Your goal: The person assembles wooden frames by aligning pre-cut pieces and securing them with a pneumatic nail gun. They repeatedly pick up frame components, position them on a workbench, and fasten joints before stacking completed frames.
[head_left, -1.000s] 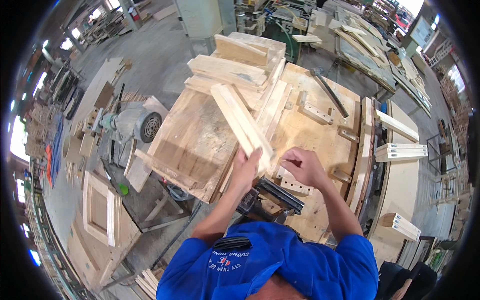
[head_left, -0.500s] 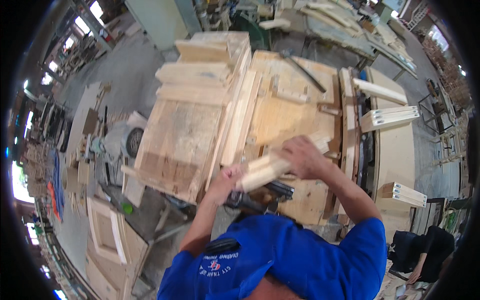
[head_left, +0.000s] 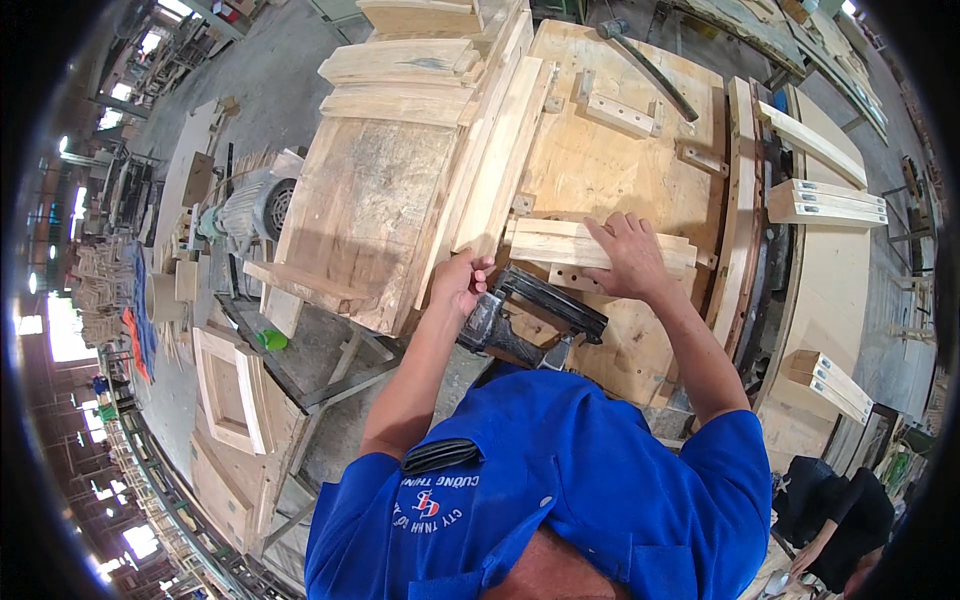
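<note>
My right hand (head_left: 632, 260) lies across a short pale wooden rail (head_left: 560, 243), its thumb at the near edge and fingers over the far side. The rail rests on the plywood worktop (head_left: 630, 165), against small wooden blocks fixed there. A strip drilled with holes (head_left: 572, 277) shows along its near side. My left hand (head_left: 460, 283) is curled closed beside the end of a long board (head_left: 500, 160); whatever its fingers may hold is hidden. Just right of that hand, a black nail gun (head_left: 535, 315) lies at the near edge of the worktop.
A hammer (head_left: 650, 70) lies at the worktop's far side. More rails (head_left: 400, 103) sit on the left bench. Bundled wooden pieces (head_left: 830, 203) rest on the right-hand board. A wooden frame (head_left: 232, 390) leans at lower left, and a motor (head_left: 250, 207) stands farther left. Another person (head_left: 835, 520) is at lower right.
The wooden rail, previously tilted in both hands, now lies straight on the worktop under my right hand. My left hand has come off it, and the nail gun shows more fully.
</note>
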Demonstrator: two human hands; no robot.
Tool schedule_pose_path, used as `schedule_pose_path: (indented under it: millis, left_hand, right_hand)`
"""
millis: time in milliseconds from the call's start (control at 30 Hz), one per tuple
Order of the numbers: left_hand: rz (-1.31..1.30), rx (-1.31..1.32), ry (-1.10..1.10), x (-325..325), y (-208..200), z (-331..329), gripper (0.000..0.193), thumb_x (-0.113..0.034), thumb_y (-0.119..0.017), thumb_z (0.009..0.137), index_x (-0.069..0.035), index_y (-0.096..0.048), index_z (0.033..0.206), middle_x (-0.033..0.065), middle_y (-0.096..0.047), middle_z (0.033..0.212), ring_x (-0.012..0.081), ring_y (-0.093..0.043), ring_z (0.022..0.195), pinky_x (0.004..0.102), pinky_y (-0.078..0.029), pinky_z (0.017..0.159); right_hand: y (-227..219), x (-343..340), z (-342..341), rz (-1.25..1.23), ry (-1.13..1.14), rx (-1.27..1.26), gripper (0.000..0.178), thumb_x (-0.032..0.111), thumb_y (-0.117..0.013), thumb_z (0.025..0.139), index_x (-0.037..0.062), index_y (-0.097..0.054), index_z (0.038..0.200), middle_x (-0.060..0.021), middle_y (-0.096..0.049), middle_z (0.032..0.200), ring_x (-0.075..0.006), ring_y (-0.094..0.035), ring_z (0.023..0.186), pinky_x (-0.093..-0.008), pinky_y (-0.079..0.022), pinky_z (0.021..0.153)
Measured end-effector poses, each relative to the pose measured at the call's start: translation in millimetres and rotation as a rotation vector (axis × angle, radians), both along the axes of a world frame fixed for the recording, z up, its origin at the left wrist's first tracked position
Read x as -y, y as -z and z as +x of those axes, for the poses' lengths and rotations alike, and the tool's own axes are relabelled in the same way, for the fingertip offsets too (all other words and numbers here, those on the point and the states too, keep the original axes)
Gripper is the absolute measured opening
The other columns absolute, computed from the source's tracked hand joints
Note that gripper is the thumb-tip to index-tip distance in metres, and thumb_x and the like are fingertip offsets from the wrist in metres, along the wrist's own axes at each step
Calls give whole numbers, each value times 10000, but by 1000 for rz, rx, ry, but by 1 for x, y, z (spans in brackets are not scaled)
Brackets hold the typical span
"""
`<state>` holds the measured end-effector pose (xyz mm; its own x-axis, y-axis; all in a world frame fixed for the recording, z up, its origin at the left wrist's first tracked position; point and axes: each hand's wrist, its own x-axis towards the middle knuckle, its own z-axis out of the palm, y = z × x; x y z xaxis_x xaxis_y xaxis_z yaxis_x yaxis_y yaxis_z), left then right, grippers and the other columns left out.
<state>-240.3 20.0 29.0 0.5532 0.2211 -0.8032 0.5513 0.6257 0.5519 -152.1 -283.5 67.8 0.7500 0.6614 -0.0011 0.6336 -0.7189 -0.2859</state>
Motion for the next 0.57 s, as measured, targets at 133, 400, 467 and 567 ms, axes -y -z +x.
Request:
schedule_pose_path:
  millis: [133, 400, 467, 567]
  left_hand:
    - [0, 9, 0, -5, 16, 5, 159, -202, -487, 1095, -66, -569, 1089, 42, -650, 797, 63, -481, 508, 225, -372, 402]
    - [88, 28, 34, -1, 17, 15, 232, -259, -499, 1107, -70, -575, 996, 40, -632, 779, 71, -471, 498, 241, -370, 397]
    - [101, 18, 59, -5, 21, 13, 260, -273, -511, 1105, -70, -580, 958, 43, -633, 779, 77, -474, 496, 253, -378, 396]
    - [98, 54, 66, -7, 30, 12, 281, -301, -561, 1087, -63, -588, 941, 48, -637, 775, 86, -474, 493, 271, -390, 399]
  right_hand:
    - [10, 0, 4, 58, -28, 26, 802, 411, -875, 727, 93, -612, 1415, -129, -590, 1115, -310, -545, 1059, -429, -426, 919]
    - [23, 4, 9, 149, -21, 14, 792, 435, -870, 739, 79, -611, 1396, -131, -586, 1115, -314, -541, 1067, -430, -420, 925]
    - [24, 3, 9, 140, -2, -15, 778, 439, -857, 751, 87, -601, 1396, -135, -579, 1131, -318, -530, 1103, -436, -410, 949]
    - [23, 2, 11, 119, -4, -12, 783, 452, -855, 755, 84, -600, 1397, -135, -577, 1135, -323, -530, 1102, -438, -408, 953]
